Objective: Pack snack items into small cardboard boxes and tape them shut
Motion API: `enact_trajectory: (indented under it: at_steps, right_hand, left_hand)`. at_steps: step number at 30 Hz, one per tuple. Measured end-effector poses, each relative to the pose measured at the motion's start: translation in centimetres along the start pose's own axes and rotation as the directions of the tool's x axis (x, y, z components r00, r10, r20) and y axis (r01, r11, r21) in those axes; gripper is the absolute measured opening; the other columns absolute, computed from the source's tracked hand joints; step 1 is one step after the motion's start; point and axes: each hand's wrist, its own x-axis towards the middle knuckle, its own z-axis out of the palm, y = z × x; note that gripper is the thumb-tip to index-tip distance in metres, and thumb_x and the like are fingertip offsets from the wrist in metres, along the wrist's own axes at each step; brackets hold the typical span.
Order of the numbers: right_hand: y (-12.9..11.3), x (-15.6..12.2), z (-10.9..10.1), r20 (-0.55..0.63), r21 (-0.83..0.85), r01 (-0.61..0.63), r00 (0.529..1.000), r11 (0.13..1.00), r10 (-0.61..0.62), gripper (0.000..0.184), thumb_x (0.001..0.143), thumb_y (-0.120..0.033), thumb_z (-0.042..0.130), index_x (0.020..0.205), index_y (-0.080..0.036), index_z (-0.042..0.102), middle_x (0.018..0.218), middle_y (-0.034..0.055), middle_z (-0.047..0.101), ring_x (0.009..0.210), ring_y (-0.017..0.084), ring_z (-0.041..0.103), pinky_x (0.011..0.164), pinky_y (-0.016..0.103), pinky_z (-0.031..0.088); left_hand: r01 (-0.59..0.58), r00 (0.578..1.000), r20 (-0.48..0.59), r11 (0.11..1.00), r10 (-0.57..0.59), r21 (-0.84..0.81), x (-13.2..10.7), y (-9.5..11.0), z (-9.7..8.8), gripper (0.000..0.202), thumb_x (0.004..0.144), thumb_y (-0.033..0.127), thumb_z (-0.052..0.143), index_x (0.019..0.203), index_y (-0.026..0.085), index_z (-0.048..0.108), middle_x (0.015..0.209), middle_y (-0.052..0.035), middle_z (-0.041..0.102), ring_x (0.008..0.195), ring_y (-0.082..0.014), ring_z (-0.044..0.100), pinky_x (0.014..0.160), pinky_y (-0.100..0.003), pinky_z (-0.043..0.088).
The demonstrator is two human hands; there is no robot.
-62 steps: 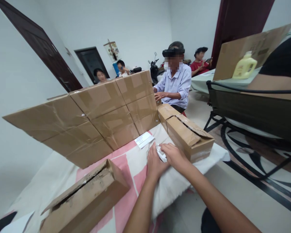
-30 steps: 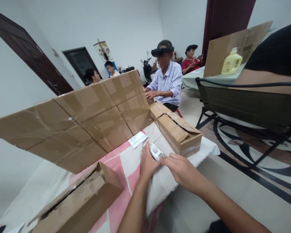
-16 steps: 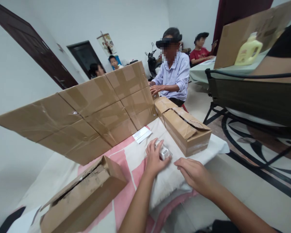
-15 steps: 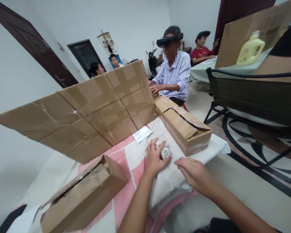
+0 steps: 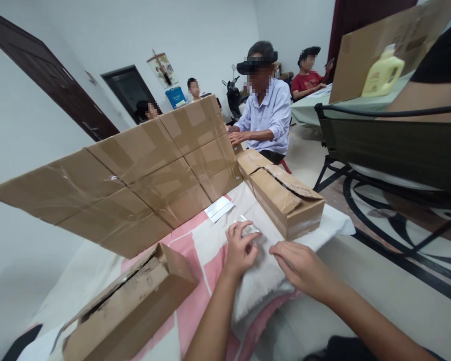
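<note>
My left hand [image 5: 241, 248] is over the cloth-covered surface, its fingers curved and apart, the thumb away from the index finger. Just beyond its fingertips lies a small clear, shiny item [image 5: 251, 228], partly covered by the fingers; I cannot make out its kind. The index fingertip is at or near its edge. To the right, my right hand [image 5: 298, 264] is closed, thumb and fingers pressed together in a pinch. Whatever it may hold is hidden or too small to name. A printed white card [image 5: 218, 208] lies beyond my left hand.
A tall cardboard partition [image 5: 146, 173] stands along the far left side. Cardboard boxes flank my hands, one at the right [image 5: 285, 200] and one at the left [image 5: 135, 306]. A person in a light shirt [image 5: 266, 110] sits beyond. The pink-and-white cloth [image 5: 186, 250] covers the surface.
My left thumb has moved off the small silver-white item, and the fingers have loosened. Less of that item shows now. My right hand stays closed in nearly the same place. The view has shifted slightly.
</note>
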Motion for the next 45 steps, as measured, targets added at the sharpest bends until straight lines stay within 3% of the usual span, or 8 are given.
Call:
enact_trajectory:
  at_steps: [6,16,23,28,34,40,42,45]
  right_hand:
    - [0.2,-0.2,0.1,0.081,0.011,-0.066,0.995,0.998,0.065,0.023,0.097,-0.009,0.044,0.109,-0.02,0.06,0.097,0.0053,0.071,0.09,0.02,0.067,0.081,0.034,0.051]
    - [0.3,0.0,0.3,0.183,0.017,-0.174,0.969,0.985,0.168,0.031,0.095,-0.008,0.043,0.113,-0.02,0.065,0.104,0.0061,0.073,0.099,0.02,0.069,0.087,0.033,0.051]
    - [0.4,0.4,0.6,0.227,-0.005,-0.188,0.956,0.982,0.184,0.034,0.091,-0.005,0.044,0.112,-0.022,0.066,0.1,0.0054,0.074,0.094,0.02,0.07,0.083,0.03,0.049]
    - [0.3,0.8,0.3,0.272,-0.02,-0.19,0.944,0.982,0.188,0.04,0.085,0.0,0.044,0.109,-0.023,0.067,0.099,0.0046,0.075,0.092,0.02,0.072,0.08,0.028,0.049]
    - [-0.6,1.3,0.0,0.313,-0.065,-0.114,0.941,0.991,0.129,0.05,0.08,0.004,0.045,0.115,-0.023,0.068,0.106,0.0057,0.076,0.094,0.021,0.073,0.08,0.028,0.05]
    - [-4.0,3.6,-2.4,0.093,-0.079,0.009,0.996,0.997,-0.002,0.039,0.092,-0.005,0.044,0.115,-0.024,0.068,0.104,0.006,0.074,0.092,0.021,0.069,0.081,0.032,0.051]
    - [-5.6,4.7,-2.4,-0.024,-0.064,0.03,0.999,0.998,-0.031,0.032,0.096,-0.009,0.042,0.112,-0.022,0.067,0.1,0.0063,0.072,0.091,0.02,0.068,0.082,0.033,0.051]
    - [-8.0,6.3,-1.0,-0.132,-0.009,0.025,0.991,1.0,-0.026,0.023,0.099,-0.012,0.044,0.107,-0.02,0.064,0.097,0.0055,0.071,0.091,0.019,0.069,0.084,0.032,0.051]
  left_hand:
    - [0.117,0.992,-0.036,0.993,-0.117,-0.01,0.3,0.3,0.1,0.035,0.095,0.035,0.051,0.126,0.029,0.068,0.139,-0.006,0.058,0.132,-0.0271,0.043,0.117,-0.046,0.032]
    - [0.399,0.915,-0.049,0.915,-0.401,-0.058,0.6,0.2,2.6,0.076,0.084,0.04,0.066,0.152,0.025,0.034,0.159,-0.0137,0.028,0.152,-0.0318,0.025,0.123,-0.051,0.025]
    - [0.432,0.899,-0.022,0.894,-0.437,-0.117,0.3,-1.0,3.3,0.1,0.081,0.047,0.067,0.158,0.017,0.011,0.165,-0.0173,0.023,0.156,-0.0299,0.019,0.127,-0.046,0.019]
    - [0.461,0.886,0.008,0.877,-0.464,-0.132,0.3,-0.7,3.2,0.106,0.078,0.048,0.069,0.159,0.015,0.007,0.166,-0.0206,0.019,0.157,-0.0337,0.016,0.127,-0.05,0.017]
    - [0.457,0.889,0.034,0.877,-0.457,-0.147,0.5,0.0,3.0,0.125,0.061,0.037,0.084,0.159,0.015,0.01,0.167,-0.0218,0.015,0.157,-0.0375,0.013,0.127,-0.052,0.017]
    - [0.428,0.886,-0.053,0.856,-0.461,-0.29,0.7,0.8,1.9,0.1,0.072,0.034,0.077,0.154,0.016,0.024,0.161,-0.0203,0.03,0.152,-0.0346,0.025,0.126,-0.051,0.02]
    - [0.373,0.898,-0.086,0.849,-0.432,-0.373,0.4,1.3,0.5,0.077,0.079,0.032,0.07,0.147,0.016,0.036,0.154,-0.0181,0.039,0.148,-0.0304,0.033,0.126,-0.047,0.024]
    - [0.26,0.936,-0.079,0.827,-0.342,-0.498,-1.1,2.3,-3.1,0.04,0.093,0.033,0.054,0.13,0.017,0.054,0.138,-0.0141,0.057,0.136,-0.025,0.05,0.12,-0.042,0.037]
